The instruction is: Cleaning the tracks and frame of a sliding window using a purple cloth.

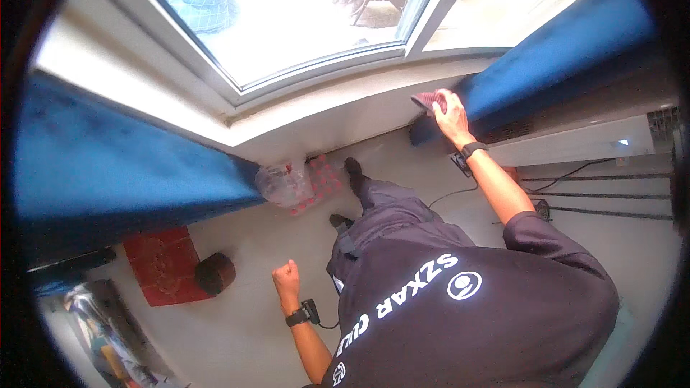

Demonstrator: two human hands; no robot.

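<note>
My right hand (452,117), raised at the right of the window, grips a dark red cloth (428,101) whose end sticks out to the left. It is near the low wall under the window sill and beside the blue curtain (560,48) on the right. My left hand (286,282) is held low in front of my body, over the floor, with its fingers curled in and nothing visible in it. Both wrists wear black straps with small devices. The window's frame (323,73) and pale sill (334,102) lie before me.
A second blue curtain (135,156) hangs at the left. On the floor are a clear plastic bag (284,183), a red mat (161,267) and a dark round container (215,274). A cable (453,192) trails near my legs; a metal rack (598,195) stands at the right.
</note>
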